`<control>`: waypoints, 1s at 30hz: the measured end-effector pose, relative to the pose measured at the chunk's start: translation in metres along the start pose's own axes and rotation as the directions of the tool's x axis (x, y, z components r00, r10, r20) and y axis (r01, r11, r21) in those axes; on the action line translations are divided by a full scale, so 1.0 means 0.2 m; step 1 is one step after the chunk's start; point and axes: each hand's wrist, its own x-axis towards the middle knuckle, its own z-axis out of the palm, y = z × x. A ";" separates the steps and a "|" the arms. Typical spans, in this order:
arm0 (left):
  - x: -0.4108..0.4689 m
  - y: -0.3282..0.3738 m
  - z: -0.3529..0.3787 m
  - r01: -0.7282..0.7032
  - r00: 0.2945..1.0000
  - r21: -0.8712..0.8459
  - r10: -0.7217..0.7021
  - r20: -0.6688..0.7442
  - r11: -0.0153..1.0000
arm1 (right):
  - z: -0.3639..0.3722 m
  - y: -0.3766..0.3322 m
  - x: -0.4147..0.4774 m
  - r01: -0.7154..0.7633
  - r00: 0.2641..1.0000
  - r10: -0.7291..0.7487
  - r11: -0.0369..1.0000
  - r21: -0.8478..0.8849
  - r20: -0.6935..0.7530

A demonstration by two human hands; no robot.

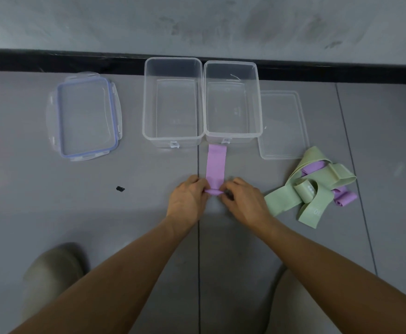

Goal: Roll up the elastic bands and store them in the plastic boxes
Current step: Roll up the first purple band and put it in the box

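Observation:
A purple elastic band (pixel 216 165) lies flat on the grey floor, stretching from my hands up to the right box. Its near end is curled into a small roll, pinched from both sides by my left hand (pixel 188 201) and my right hand (pixel 242 201). Two clear plastic boxes stand side by side beyond it, the left box (pixel 146 104) and the right box (pixel 258 104), both with nothing inside. A tangled pile of green bands (pixel 312 189) and purple bands (pixel 344 197) lies to the right of my right hand.
A clear lid with a blue seal (pixel 85 116) lies to the left of the boxes. A plain clear lid (pixel 283 124) lies right of them. A black skirting strip (pixel 52 60) and the wall run behind. A small dark speck (pixel 120 189) marks the floor; my shoe (pixel 52 273) is at lower left.

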 end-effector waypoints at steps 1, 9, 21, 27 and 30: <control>-0.01 -0.01 0.00 -0.001 1.000 -0.014 0.001 -0.003 1.000 | 0.00 0.00 0.00 0.009 1.000 -0.009 1.000 -0.025 0.010; -0.02 0.01 0.01 0.043 0.999 -0.049 -0.044 -0.023 0.998 | 0.01 -0.01 -0.01 0.028 0.999 -0.029 0.999 -0.017 -0.040; -0.02 0.03 0.00 -0.032 0.998 0.048 0.035 -0.059 0.998 | -0.01 -0.02 0.02 0.002 0.993 0.005 0.999 0.054 -0.115; 0.00 0.01 0.02 -0.025 0.998 0.046 0.028 -0.064 0.999 | 0.01 -0.03 0.01 0.024 0.993 -0.019 0.999 0.037 -0.116; 0.01 0.03 0.02 0.030 0.997 0.012 -0.029 -0.073 0.999 | 0.01 -0.01 0.00 0.040 0.996 -0.037 0.998 0.038 -0.086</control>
